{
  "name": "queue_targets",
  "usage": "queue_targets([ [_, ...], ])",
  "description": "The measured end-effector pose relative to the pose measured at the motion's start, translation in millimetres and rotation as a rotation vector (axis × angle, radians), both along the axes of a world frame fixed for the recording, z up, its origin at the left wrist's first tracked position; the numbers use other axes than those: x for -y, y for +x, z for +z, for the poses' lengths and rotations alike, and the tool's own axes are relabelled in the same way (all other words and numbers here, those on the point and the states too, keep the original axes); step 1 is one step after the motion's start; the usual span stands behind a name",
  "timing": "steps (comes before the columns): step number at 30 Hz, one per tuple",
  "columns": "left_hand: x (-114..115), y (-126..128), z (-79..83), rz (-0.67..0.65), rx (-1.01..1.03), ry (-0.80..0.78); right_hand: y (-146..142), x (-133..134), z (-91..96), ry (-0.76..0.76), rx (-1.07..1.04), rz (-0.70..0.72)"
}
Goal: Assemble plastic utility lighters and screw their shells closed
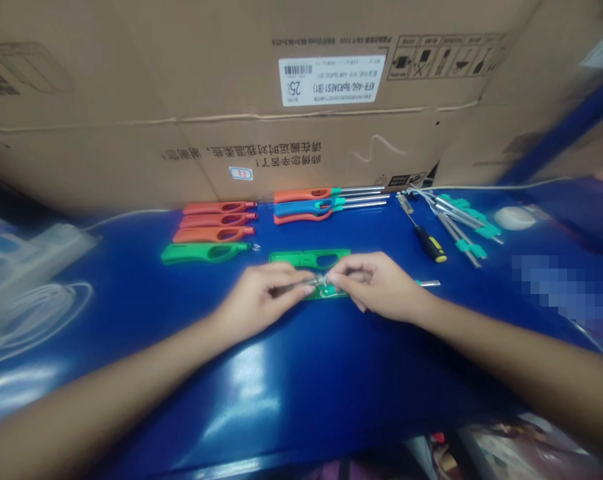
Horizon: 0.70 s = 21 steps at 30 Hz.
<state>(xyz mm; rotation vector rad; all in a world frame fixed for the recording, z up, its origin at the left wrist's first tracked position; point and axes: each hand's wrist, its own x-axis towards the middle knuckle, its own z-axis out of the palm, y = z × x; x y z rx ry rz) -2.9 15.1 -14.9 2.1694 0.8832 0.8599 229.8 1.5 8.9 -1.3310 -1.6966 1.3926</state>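
Both hands meet over a green lighter casing half (312,293) on the blue table. My left hand (267,293) is closed, thumb and fingers pinching a small part too hidden to name. My right hand (376,283) pinches at a thin white wire (326,291) by the casing. A metal lighter tube (430,283) sticks out to the right from under that hand. Just behind lies another green casing half (306,256). To the left, several orange handles (214,233) and a green handle (201,253) lie in a row.
Long-nosed lighters (306,207) lie at the back. A black and yellow screwdriver (430,243) and several metal tubes with teal fittings (461,233) are at the back right. A cardboard box (131,153) walls off the rear. Coiled white tubing (41,320) lies at the left.
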Motion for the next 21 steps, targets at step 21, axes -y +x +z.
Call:
queue_targets([
  [21,-1.7,0.6,0.7,0.022,0.024,-0.039,0.2,-0.9,1.6,-0.004,-0.060,-0.031],
])
